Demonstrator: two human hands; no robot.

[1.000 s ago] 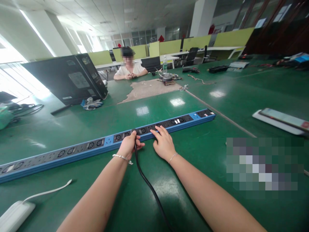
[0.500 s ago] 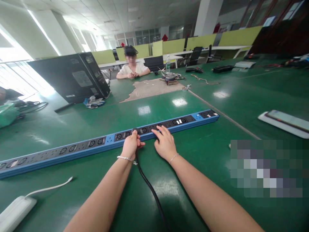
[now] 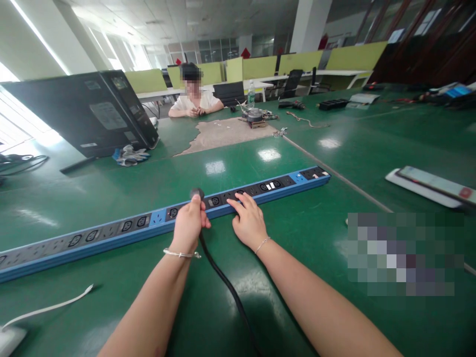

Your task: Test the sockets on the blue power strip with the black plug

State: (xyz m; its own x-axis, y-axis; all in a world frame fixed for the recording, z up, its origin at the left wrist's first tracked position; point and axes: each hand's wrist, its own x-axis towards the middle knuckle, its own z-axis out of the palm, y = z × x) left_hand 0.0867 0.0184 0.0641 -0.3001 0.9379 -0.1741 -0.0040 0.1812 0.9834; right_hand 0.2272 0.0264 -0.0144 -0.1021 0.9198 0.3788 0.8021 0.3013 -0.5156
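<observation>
A long blue power strip (image 3: 158,218) with a row of black sockets lies slantwise across the green table. My left hand (image 3: 188,223) is closed around a black power plug (image 3: 197,192), held at the strip's middle and looking slightly raised from its face. From under that hand a black cable (image 3: 226,280) runs down towards me. My right hand (image 3: 250,220) rests on the strip just to the right, fingers spread over the sockets and gripping nothing. The plug's pins are hidden.
A black computer case (image 3: 111,114) stands at the left, with gloves (image 3: 131,155) beside it. A phone (image 3: 435,181) lies at the right. A white cable (image 3: 48,305) is at lower left. Across the table sits a person (image 3: 195,101) near a bottle (image 3: 251,95).
My left hand has lifted the plug a little up and to the left relative to the strip. My right hand stays on the strip. The whole view has shifted slightly.
</observation>
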